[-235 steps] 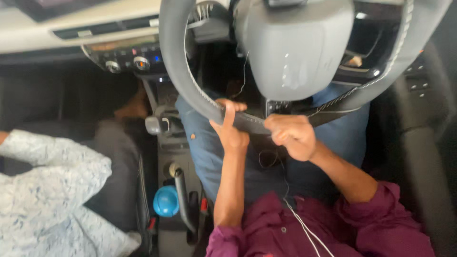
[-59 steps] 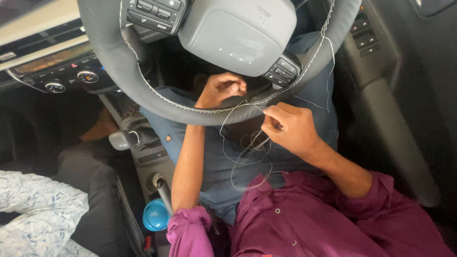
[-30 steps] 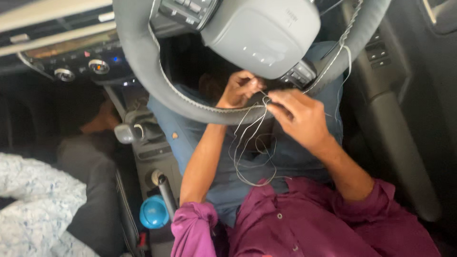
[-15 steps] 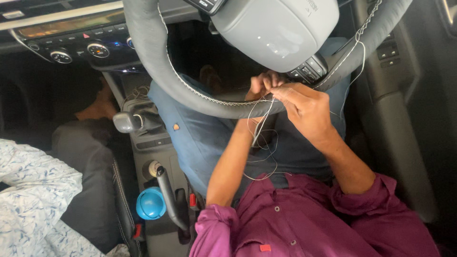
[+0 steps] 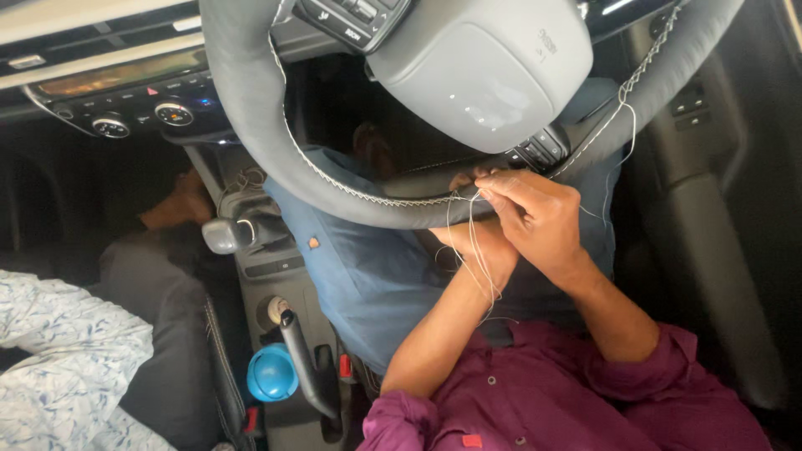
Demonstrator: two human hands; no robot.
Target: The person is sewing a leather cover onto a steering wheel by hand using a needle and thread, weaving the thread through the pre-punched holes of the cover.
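The dark leather steering-wheel cover with white stitching sits on the wheel before you, mid-seam at its lower rim. Your right hand pinches the thin white thread taut; your left hand curls beneath, grip hidden. Next stitch likely needs steady tension.
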